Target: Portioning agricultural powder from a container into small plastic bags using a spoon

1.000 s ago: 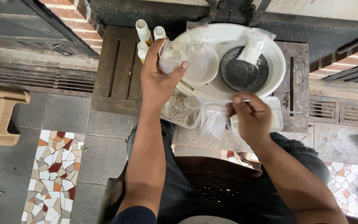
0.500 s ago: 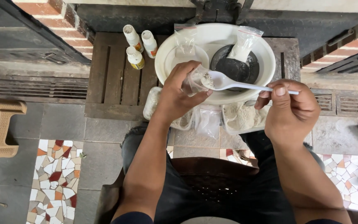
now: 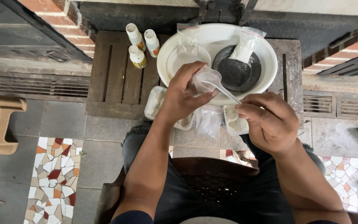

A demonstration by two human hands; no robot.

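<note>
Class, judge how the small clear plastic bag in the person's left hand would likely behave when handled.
The clear bag crumples in the left hand, so it is probably floppy and light. Its glossy film may be slippery. It likely needs support while the white spoon, held by the right hand, sits inside.

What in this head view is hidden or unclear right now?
- Spoon bowl: inside the small clear bag, contents unreadable through the plastic.
- Bag's lower part: covered by left hand.
- Spoon handle end: hidden in right hand.
- Packets by the knees: partly behind both hands.
</note>
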